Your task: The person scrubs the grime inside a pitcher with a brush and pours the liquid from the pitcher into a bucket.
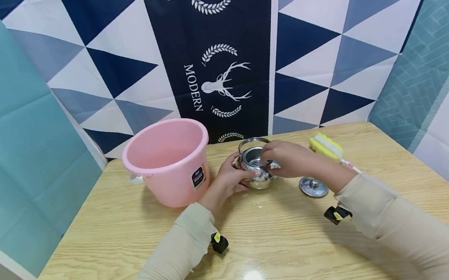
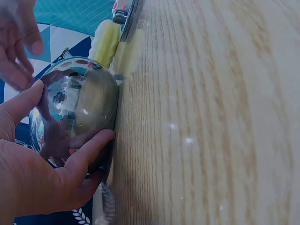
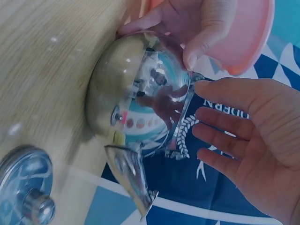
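Observation:
A shiny steel teapot (image 1: 262,180) stands upright on the table, its strainer (image 1: 254,159) visible inside the open mouth. My left hand (image 1: 229,174) holds the teapot's left side, the thumb near the rim and the fingers curled round the lower body. Over the mouth hovers my right hand (image 1: 289,158), its fingers loosely bent. In the right wrist view, the thumb tip is right at the rim and nothing shows between thumb and fingers. The spout (image 3: 129,173) points away from the left hand. The teapot's lid (image 1: 313,187) lies on the table to the right, knob up.
A pink bucket (image 1: 166,166) stands close on the left, behind my left forearm. Behind the lid lies a brush with a yellow sponge head (image 1: 326,146), its white handle partly hidden by my right arm. A patterned cloth (image 1: 217,68) hangs along the table's (image 1: 275,243) back edge.

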{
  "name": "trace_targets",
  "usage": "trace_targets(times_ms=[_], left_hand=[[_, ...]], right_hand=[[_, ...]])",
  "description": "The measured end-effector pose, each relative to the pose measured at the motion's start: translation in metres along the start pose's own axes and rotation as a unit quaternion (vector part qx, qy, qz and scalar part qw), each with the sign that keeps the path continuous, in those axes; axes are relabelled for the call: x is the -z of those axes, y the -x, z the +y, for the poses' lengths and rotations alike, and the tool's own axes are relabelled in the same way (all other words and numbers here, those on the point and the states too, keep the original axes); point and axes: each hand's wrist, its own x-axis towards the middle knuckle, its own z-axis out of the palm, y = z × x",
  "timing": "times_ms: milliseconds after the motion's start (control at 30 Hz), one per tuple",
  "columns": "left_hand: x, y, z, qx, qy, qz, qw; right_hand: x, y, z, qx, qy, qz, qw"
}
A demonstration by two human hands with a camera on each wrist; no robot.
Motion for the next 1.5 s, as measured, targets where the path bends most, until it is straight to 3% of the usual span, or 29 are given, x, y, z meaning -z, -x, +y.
trace_targets(times_ms=[233, 633, 833, 1033, 1500], left_hand=[[0.0, -0.002, -0.002, -0.003, 0.01, -0.004, 0.9999], [0.0, -0.001, -0.001, -0.007, 0.015, -0.01, 0.9998], [0.0, -0.001, -0.001, -0.007, 0.013, -0.01, 0.9998], [0.0, -0.003, -0.002, -0.008, 0.014, -0.009, 0.9998], [0.0, -0.003, -0.004, -0.005, 0.017, -0.007, 0.9998]], right_hand=[[-0.006, -0.016, 0.001, 0.025, 0.007, -0.005, 1.0], [-0.006, -0.03, -0.004, -0.043, -0.03, -0.077, 0.996], [-0.008, -0.034, -0.002, -0.044, -0.019, -0.094, 0.994], [-0.009, -0.035, 0.0, -0.054, -0.053, -0.116, 0.99], [-0.008, -0.035, 0.001, -0.066, -0.046, -0.103, 0.991]])
